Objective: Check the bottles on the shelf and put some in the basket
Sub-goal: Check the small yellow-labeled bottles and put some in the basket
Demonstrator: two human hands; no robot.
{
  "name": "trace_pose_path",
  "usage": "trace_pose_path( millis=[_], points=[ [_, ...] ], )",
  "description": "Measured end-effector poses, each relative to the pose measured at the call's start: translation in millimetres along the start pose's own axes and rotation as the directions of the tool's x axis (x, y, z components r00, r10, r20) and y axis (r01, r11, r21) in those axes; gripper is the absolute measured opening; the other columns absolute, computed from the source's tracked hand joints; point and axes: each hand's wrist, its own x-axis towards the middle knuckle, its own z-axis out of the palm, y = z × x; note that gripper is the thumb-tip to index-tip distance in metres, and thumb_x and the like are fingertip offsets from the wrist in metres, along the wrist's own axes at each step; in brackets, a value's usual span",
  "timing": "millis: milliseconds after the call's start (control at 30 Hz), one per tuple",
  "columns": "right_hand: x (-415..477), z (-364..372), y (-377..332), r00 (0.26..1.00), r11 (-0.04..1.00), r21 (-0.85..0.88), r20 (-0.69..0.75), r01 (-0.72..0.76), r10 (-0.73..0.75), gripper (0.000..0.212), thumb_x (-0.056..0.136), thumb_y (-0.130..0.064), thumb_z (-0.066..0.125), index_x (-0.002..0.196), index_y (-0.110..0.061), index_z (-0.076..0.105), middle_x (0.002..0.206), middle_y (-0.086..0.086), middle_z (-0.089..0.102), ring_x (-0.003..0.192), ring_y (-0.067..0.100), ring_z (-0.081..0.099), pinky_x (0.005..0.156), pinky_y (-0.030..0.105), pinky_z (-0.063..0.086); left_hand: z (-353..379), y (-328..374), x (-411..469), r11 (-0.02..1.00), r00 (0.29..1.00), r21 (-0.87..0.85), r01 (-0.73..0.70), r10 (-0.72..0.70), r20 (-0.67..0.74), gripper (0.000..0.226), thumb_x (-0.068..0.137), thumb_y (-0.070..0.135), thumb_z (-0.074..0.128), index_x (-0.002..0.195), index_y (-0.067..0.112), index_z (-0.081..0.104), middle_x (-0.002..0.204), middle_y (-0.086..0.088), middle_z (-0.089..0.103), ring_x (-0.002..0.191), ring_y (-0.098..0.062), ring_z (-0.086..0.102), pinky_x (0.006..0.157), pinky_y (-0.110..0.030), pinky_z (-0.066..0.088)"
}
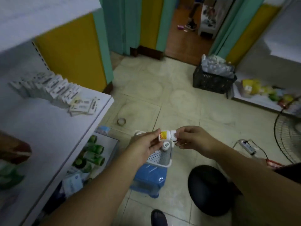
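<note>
Sideways, both hands — left hand (143,145), right hand (193,139) — grip white bottle (167,134).

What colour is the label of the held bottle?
The label is yellow with red marks; head view.

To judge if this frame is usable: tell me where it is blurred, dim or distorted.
Head view: dim indoor light; motion blur smears the packets and the shelf; the bottle label, held between left hand and right hand, is too soft to read; the wide lens bends the edges.
</note>
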Motion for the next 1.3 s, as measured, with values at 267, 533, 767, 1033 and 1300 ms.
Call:
trace_pose_path(
  millis=[267, 533, 767, 1033, 1300],
  points=[
    [53, 0, 141, 0.974, 0.935, 0.319, -0.112, -0.153, 0.198, 0.007, 0.084, -0.006, 0.063, 0.083, -0.001, 0.068, 0.069, 0.013, 0.066, 0.064, 0.019, 0.064, 0.061, 0.027, 0.053, -18, -81, 73, 0.98, 0.979, 0.083, 0.183, -0.174, -0.109, 0.02, 0.091, 0.025, 0.053, 0.087, 0.011, 0.066, 0.074, -0.004, 0.073, 0.079, -0.019, 0.064, 0.068, -0.028, 0.053],
    [154, 37, 212, 0.946, 0.94, -0.257, -0.288, -0.224, 0.146, 0.021, 0.076, -0.036, 0.069, 0.076, -0.016, 0.067, 0.078, 0.002, 0.069, 0.075, 0.019, 0.066, 0.073, 0.036, 0.057, -71, -84, 126, 0.931, 0.935, 0.277, 0.237, -0.141, -0.325, 0.013, 0.089, 0.02, 0.057, 0.083, 0.01, 0.062, 0.086, -0.005, 0.063, 0.077, -0.018, 0.059, 0.068, -0.025, 0.046],
    [225, 76, 245, 0.905, 0.854, -0.423, -0.408, -0.302, 0.119, 0.022, 0.079, -0.034, 0.055, 0.086, -0.014, 0.064, 0.086, 0.005, 0.068, 0.083, 0.023, 0.064, 0.073, 0.031, 0.051, -116, -101, 132, 0.892, 0.883, 0.342, 0.294, -0.117, -0.454, 0.011, 0.089, 0.016, 0.058, 0.083, 0.008, 0.062, 0.088, -0.01, 0.066, 0.078, -0.022, 0.062, 0.071, -0.032, 0.049],
    [213, 79, 238, 0.968, 0.74, -0.638, -0.239, -0.213, 0.073, 0.028, 0.091, -0.03, 0.046, 0.112, -0.016, 0.058, 0.113, 0.007, 0.065, 0.103, 0.025, 0.061, 0.081, 0.033, 0.049, -119, -98, 97, 0.732, 0.913, 0.61, 0.305, -0.043, -0.405, 0.015, 0.089, 0.029, 0.056, 0.079, 0.019, 0.063, 0.097, -0.009, 0.067, 0.089, -0.024, 0.062, 0.084, -0.038, 0.051],
    [131, 10, 105, 0.96, 0.302, -0.921, 0.188, 0.245, -0.206, 0.063, 0.091, -0.033, 0.047, 0.148, -0.021, 0.022, 0.16, 0.006, -0.001, 0.147, 0.026, 0.002, 0.116, 0.038, 0.017, -3, 9, 54, 0.098, 0.99, 0.993, -0.066, 0.13, 0.053, 0.07, 0.082, 0.071, 0.036, 0.115, 0.013, 0.057, 0.121, -0.009, 0.06, 0.11, -0.021, 0.056, 0.096, -0.038, 0.042]
  ],
)
